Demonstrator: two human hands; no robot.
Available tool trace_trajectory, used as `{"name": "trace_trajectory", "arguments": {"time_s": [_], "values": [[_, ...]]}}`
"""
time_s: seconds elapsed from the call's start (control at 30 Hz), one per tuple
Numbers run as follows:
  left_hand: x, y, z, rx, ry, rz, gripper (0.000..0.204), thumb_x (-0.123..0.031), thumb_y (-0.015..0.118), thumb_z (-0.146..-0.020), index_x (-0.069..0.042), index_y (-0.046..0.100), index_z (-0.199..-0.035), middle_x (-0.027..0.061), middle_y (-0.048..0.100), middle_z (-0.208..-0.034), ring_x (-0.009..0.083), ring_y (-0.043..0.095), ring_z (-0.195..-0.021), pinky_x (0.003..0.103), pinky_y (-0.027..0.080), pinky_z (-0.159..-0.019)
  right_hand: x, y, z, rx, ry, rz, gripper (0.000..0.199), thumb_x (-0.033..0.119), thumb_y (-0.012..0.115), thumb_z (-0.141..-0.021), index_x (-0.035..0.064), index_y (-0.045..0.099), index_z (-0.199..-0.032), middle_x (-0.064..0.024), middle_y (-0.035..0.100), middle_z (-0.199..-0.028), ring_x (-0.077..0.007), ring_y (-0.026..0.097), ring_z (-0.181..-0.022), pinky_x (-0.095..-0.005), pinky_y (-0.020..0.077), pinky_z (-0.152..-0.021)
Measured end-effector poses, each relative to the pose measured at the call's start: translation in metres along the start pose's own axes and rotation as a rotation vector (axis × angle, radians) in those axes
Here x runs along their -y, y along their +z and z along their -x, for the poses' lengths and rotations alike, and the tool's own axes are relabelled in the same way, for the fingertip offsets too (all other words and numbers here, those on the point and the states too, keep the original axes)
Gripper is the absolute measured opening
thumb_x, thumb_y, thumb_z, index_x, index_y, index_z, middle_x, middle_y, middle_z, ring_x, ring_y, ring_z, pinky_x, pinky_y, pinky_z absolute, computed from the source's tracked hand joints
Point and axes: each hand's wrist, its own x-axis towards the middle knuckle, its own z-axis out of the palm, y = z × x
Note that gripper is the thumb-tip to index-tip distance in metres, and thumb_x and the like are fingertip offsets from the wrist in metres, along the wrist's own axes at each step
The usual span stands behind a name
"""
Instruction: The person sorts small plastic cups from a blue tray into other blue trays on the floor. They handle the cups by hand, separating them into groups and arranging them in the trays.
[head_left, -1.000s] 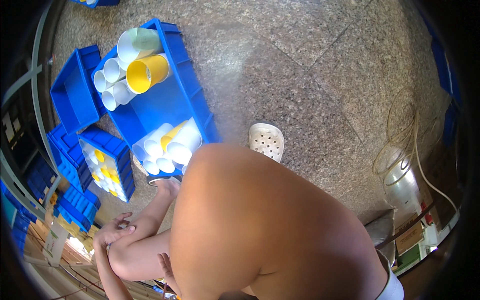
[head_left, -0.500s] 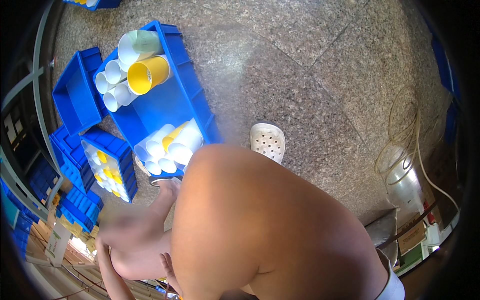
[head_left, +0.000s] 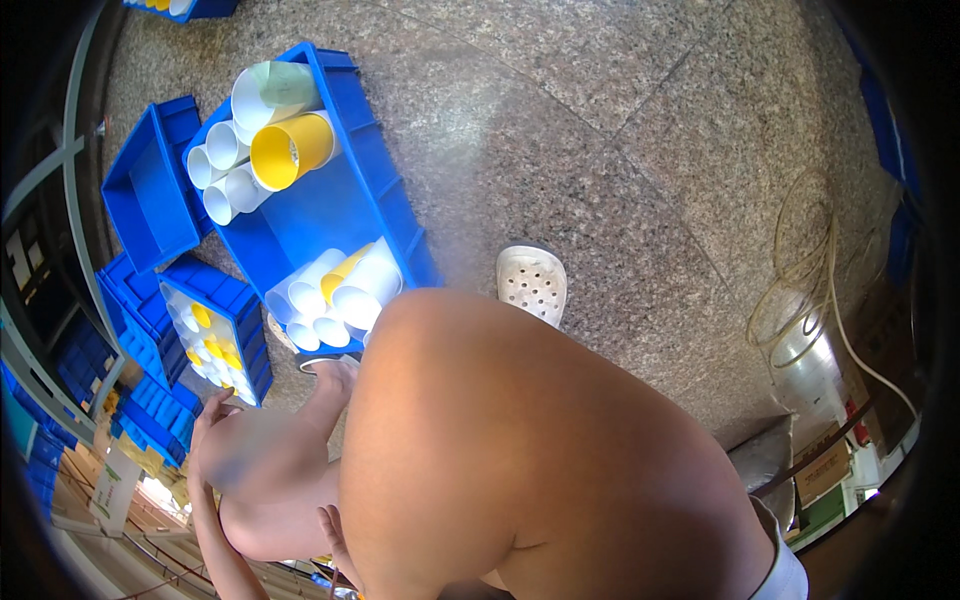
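My left hand (head_left: 210,425) is raised beside my bent left knee (head_left: 265,450), its fingers stretched out toward the small blue crate (head_left: 258,345). White and yellow rolls (head_left: 208,345) fill that crate, and I cannot tell whether the fingertips touch it. Between my legs, only the extended fingers of my right hand (head_left: 333,528) show next to my right thigh (head_left: 500,430). Nothing shows in them; the rest of that hand is hidden. Ahead stands a large blue crate (head_left: 385,190) with white rolls (head_left: 228,185) and a yellow roll (head_left: 285,152) at its far end, and more rolls (head_left: 365,290) at its near end.
An open blue bin (head_left: 145,205) stands left of the large crate, with stacked blue bins (head_left: 155,410) nearer. A white clog (head_left: 532,285) is on the stone floor (head_left: 620,200). At right lie a coiled pale hose (head_left: 825,260) and a cardboard box (head_left: 825,465).
My left hand has moved forward along the left knee toward the small crate, and its fingers now show. My right hand stays about where it was. The view has shifted slightly.
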Motion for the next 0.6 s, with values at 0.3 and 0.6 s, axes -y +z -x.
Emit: {"name": "trace_trajectory", "arguments": {"time_s": [0.3, 0.6], "values": [[-0.003, 0.005, 0.006, -0.073, 0.024, -0.002, 0.051, -0.021, 0.065, -0.100, -0.003, 0.052, -0.146, 0.0090, 0.067, -0.097, 0.0154, 0.064, -0.086, 0.030, 0.052, -0.076, 0.005, 0.001, -0.002, 0.012, -0.010, 0.036, 0.031, 0.027, 0.067, -0.090, 0.0102, 0.070, -0.116, -0.0089, 0.066, -0.123, -0.0306, 0.061, -0.116, -0.0573, 0.0505, -0.097], [-0.006, 0.006, 0.007, -0.064, 0.048, -0.038, 0.047, -0.021, 0.064, -0.101, -0.003, 0.053, -0.144, 0.0089, 0.068, -0.098, 0.0157, 0.063, -0.090, 0.031, 0.051, -0.082, 0.003, 0.010, -0.005, 0.005, -0.015, 0.046, 0.032, 0.027, 0.066, -0.091, 0.0099, 0.069, -0.118, -0.0087, 0.066, -0.124, -0.0306, 0.061, -0.117, -0.0586, 0.0503, -0.098]]}}
